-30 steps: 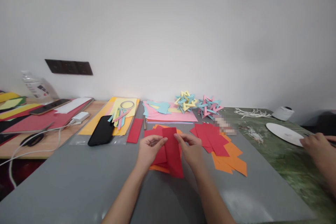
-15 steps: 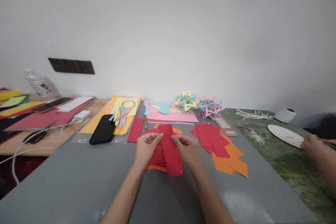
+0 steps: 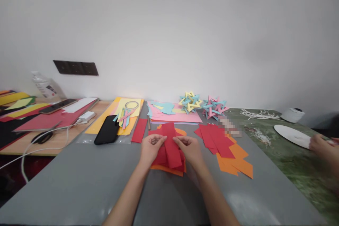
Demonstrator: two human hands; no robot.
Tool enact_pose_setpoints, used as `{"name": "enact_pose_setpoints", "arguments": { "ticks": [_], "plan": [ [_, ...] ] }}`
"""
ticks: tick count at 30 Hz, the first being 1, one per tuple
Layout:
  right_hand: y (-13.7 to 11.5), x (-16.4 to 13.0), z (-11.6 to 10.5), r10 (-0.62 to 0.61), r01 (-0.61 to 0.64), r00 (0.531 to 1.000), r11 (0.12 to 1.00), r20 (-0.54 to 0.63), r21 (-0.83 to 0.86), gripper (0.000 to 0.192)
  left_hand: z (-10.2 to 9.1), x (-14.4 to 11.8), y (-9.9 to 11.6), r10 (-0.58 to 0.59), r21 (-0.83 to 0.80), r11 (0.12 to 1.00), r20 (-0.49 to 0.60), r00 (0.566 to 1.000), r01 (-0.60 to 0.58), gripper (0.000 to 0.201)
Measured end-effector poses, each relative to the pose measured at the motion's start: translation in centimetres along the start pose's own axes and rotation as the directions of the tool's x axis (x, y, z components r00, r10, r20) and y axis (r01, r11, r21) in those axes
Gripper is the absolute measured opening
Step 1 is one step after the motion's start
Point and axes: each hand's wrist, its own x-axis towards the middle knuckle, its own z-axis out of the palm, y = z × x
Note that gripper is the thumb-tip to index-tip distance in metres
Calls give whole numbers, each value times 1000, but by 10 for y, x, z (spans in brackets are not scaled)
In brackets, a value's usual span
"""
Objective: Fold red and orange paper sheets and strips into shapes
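Both my hands pinch one red paper strip (image 3: 171,144) over a small pile of red and orange paper pieces (image 3: 169,167) on the grey table (image 3: 79,183). My left hand (image 3: 151,147) grips the strip's left edge near its upper end. My right hand (image 3: 188,148) holds the right edge opposite it. The strip runs away from me, its far end tilted slightly left. A second pile of red and orange pieces (image 3: 227,150) lies just right of my right hand.
A black phone (image 3: 106,134) and a red strip (image 3: 139,130) lie left of the pile. Pastel sheets (image 3: 172,114) and two woven paper stars (image 3: 202,104) sit at the back. Scissors (image 3: 42,137) and cables lie far left. Another person's hand (image 3: 321,146) rests by a white plate (image 3: 290,135).
The red strip has been drawn back and lowered onto the pile, so less of it shows below my hands. My view has shifted slightly left.
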Motion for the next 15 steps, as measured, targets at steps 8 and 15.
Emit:
{"name": "enact_pose_setpoints", "arguments": {
  "ticks": [8, 15],
  "plan": [
    [10, 5, 0, -58, 62, 991, 998, -119, 29, 25, 6, -2, -2, -54, -40, 998, 68, 996, 56, 24],
    [18, 8, 1, -93, 108, 974, 992, -208, 61, 21, 6, -3, -6, -45, 39, 998, 80, 996, 42, 27]
  ]
}}
